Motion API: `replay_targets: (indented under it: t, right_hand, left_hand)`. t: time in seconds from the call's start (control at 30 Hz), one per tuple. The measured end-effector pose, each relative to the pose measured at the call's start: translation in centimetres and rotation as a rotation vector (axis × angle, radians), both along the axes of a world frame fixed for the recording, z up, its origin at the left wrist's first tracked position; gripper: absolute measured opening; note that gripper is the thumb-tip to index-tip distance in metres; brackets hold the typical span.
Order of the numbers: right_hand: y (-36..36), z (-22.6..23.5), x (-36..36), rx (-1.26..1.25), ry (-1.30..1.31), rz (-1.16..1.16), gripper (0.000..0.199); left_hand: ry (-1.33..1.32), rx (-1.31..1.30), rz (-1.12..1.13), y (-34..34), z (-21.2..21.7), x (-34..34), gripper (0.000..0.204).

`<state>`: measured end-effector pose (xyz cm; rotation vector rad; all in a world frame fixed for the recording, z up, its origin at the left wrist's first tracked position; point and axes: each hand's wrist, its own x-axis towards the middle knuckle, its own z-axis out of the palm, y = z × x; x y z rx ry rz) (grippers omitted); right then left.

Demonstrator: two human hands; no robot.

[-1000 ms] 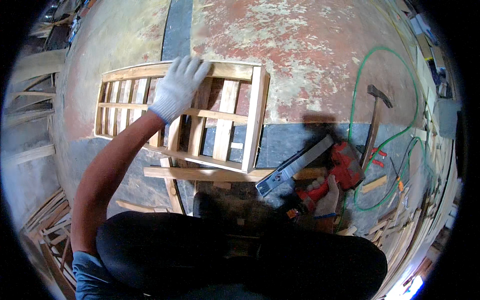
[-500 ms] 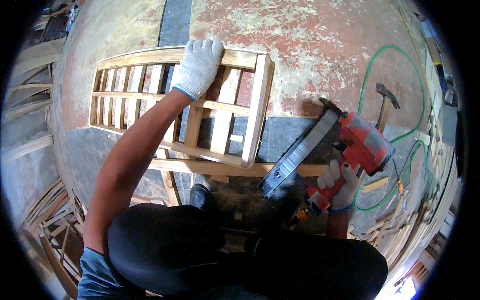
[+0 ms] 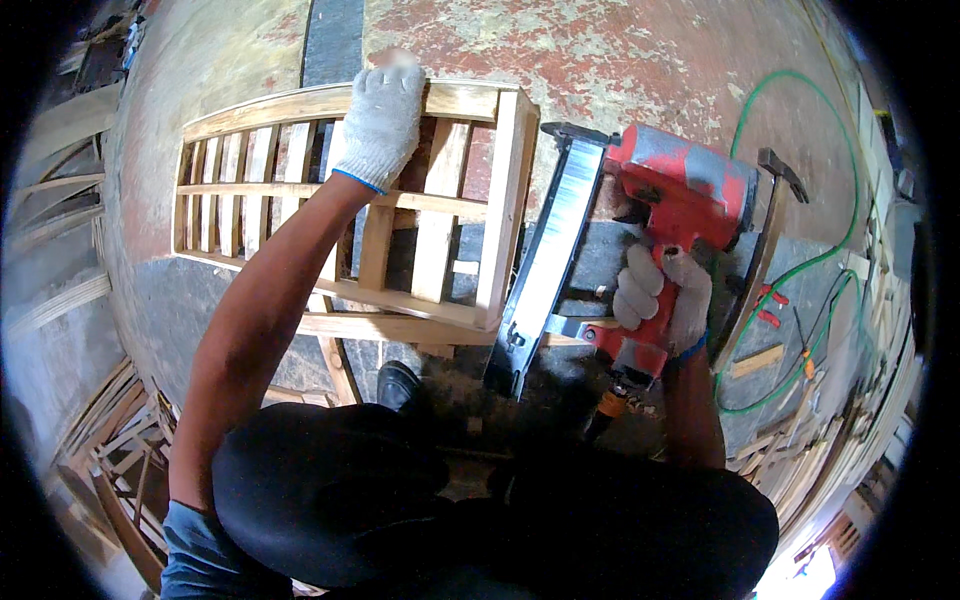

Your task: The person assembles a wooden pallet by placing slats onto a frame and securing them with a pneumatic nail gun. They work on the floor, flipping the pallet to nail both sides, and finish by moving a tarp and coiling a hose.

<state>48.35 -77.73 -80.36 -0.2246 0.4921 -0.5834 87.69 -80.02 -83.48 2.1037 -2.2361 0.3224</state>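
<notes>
Right hand [image 3: 690, 298] grips one red nailer [image 3: 690, 180]; left hand [image 3: 382, 120] seemingly clasps one wooden frame [image 3: 375, 250].

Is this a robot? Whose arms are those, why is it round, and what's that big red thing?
No robot here, just a person! The camera is worn on their head, looking down, so we see almost what they see. Its very wide lens bends straight edges and leaves the corners dark. The big black shapes at the bottom are the person's legs.

The gloved left hand grips the far edge of a slatted wooden frame. The gloved right hand holds the red and grey tool by its handle; it looks like a nail gun. On the worn floor, off to the right, lie a hammer and a looped green hose.
</notes>
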Motion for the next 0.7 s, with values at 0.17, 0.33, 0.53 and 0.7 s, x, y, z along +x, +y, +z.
replay_targets:
  t: [0.17,0.33,0.53,0.7]
  right_hand:
    - [-1.6,-0.1,0.8,-0.045,-0.121,0.056,0.024]
    - [-2.8,-0.6,1.2,0.000,-0.108,0.124,0.034]
    - [-3.1,-0.8,1.3,0.108,-0.142,0.152,0.040]
    - [-3.3,-1.0,1.5,0.094,-0.180,0.145,0.034]
  left_hand:
    - [-0.007,-0.062,-0.001,0.2,-0.2,0.1,0.029]
    - [0.009,-0.091,-0.005,0.0,-0.7,-0.1,0.034]
    - [-0.030,0.037,0.104,-0.3,-0.2,-0.4,0.038]
    - [-0.009,0.004,0.093,-0.2,-0.2,-0.4,0.039]
